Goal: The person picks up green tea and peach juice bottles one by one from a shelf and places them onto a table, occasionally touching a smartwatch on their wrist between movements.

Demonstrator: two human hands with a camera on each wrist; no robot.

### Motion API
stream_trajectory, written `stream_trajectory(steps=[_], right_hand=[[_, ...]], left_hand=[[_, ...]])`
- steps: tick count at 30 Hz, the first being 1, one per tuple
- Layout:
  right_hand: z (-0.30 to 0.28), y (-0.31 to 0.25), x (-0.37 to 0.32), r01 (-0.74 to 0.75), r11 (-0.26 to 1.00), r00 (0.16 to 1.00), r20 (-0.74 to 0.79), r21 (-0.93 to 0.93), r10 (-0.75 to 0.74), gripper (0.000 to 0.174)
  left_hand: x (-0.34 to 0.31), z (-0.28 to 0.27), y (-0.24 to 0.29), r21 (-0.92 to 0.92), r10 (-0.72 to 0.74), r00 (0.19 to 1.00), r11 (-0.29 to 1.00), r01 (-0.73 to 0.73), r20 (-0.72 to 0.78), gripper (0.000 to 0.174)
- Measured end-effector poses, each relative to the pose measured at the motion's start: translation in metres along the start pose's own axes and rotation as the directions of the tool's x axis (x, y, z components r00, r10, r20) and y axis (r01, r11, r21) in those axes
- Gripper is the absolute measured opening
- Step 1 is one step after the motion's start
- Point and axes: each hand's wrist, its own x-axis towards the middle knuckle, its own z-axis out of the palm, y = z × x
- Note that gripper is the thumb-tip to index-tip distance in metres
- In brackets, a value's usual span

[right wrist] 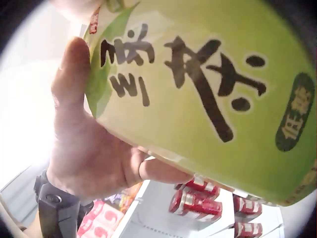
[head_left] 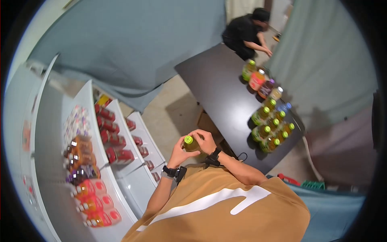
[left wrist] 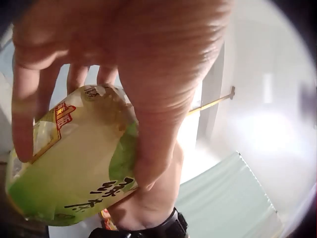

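A green tea bottle [head_left: 192, 146] with a bright green cap is held before my chest between both hands. My left hand [head_left: 181, 154] grips one side of it, thumb and fingers curved round the body. On the other side my right hand [head_left: 205, 142] holds it, its fingers near the cap end. Close up in the left wrist view, the left hand [left wrist: 148, 74] covers part of the bottle's green and cream label [left wrist: 84, 163]. Large dark characters fill the label [right wrist: 198, 89] in the right wrist view.
To my left stand open white shelves [head_left: 133, 177] with red-labelled containers [head_left: 115, 139], pink-labelled bottles [head_left: 96, 201] and other drinks. On the right, a dark table [head_left: 217, 92] bears several green-capped bottles [head_left: 270, 125] and other bottles. A person in black [head_left: 246, 34] crouches beyond it.
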Motion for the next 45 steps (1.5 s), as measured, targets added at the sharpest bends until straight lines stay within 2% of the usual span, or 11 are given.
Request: stream_trajectory(steps=[5, 8, 14, 22, 28, 29, 32, 33, 37, 41, 45], right_hand=[[-0.080, 0.033, -0.019, -0.111, 0.938, 0.985, -0.163, -0.327, 0.060, 0.025], [-0.109, 0.073, -0.048, -0.268, 0.959, 0.915, -0.288, 0.088, 0.282, 0.029], [-0.148, 0.088, -0.099, -0.453, 0.891, 0.790, -0.462, 0.003, 0.403, 0.035], [-0.124, 0.075, -0.118, -0.565, 0.806, 0.510, -0.694, 0.176, 0.508, 0.032], [-0.102, 0.082, -0.086, -0.630, 0.739, 0.487, -0.620, 0.239, 0.615, 0.039], [-0.100, 0.088, -0.079, -0.621, 0.754, 0.508, -0.624, 0.212, 0.594, 0.043], [-0.094, 0.094, -0.062, -0.662, 0.730, 0.501, -0.624, 0.171, 0.600, 0.045], [-0.095, 0.097, -0.059, -0.674, 0.725, 0.498, -0.637, 0.144, 0.588, 0.046], [-0.106, 0.099, -0.053, -0.722, 0.686, 0.484, -0.642, 0.092, 0.595, 0.050], [-0.124, 0.097, -0.046, -0.770, 0.613, 0.454, -0.525, 0.176, 0.720, 0.055], [-0.115, 0.111, -0.038, -0.770, 0.638, 0.508, -0.618, -0.015, 0.599, 0.061]], left_hand=[[0.067, 0.046, -0.012, 0.208, -0.081, 0.964, 0.978, 0.027, 0.254, 0.082], [0.104, 0.063, -0.033, 0.396, -0.081, 0.919, 0.914, -0.085, 0.385, 0.084], [0.182, 0.113, -0.045, 0.577, -0.234, 0.789, 0.797, -0.179, 0.568, 0.078], [0.256, 0.168, -0.087, 0.344, -0.100, 0.518, 0.849, -0.401, 0.850, 0.075], [0.273, 0.185, -0.076, 0.281, -0.156, 0.402, 0.920, -0.272, 0.902, 0.078], [0.279, 0.183, -0.080, 0.255, -0.137, 0.357, 0.916, -0.310, 0.924, 0.088], [0.283, 0.168, -0.091, 0.389, -0.121, 0.518, 0.805, -0.448, 0.847, 0.104], [0.282, 0.165, -0.079, 0.462, -0.227, 0.517, 0.799, -0.386, 0.825, 0.111], [0.282, 0.159, -0.055, 0.547, -0.442, 0.506, 0.834, -0.072, 0.741, 0.101], [0.291, 0.158, -0.073, 0.514, -0.402, 0.516, 0.853, -0.090, 0.756, 0.086], [0.293, 0.168, -0.059, 0.456, -0.327, 0.542, 0.882, -0.120, 0.774, 0.084]])
